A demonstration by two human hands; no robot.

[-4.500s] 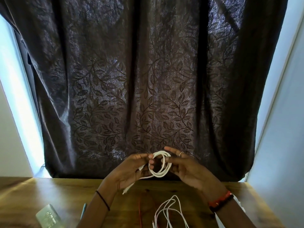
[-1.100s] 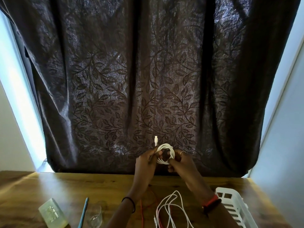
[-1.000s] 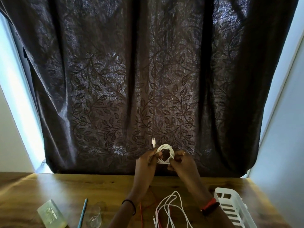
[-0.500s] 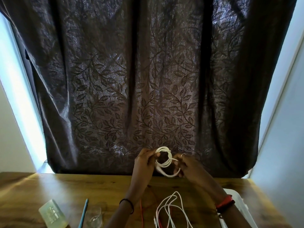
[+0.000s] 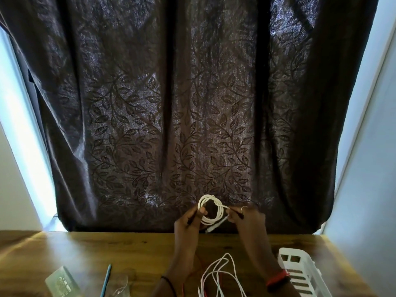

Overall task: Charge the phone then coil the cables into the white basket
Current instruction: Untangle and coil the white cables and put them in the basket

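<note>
L hand (image 5: 188, 221) pinched white cable coil (image 5: 219, 214) at its 9, R hand (image 5: 246, 219) at its 3; looked best to keep loops tight, tuck plug end (image 5: 211, 230) thru, then drop in basket (image 5: 300, 273) at 4 o'clock.

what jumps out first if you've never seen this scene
The huge dark leaf-patterned curtain fills the background. In front of it, low centre, the left hand and right hand pinch a coiled white cable above the wooden table. A white basket waits at the table's right edge, beside loose white cables.
</note>
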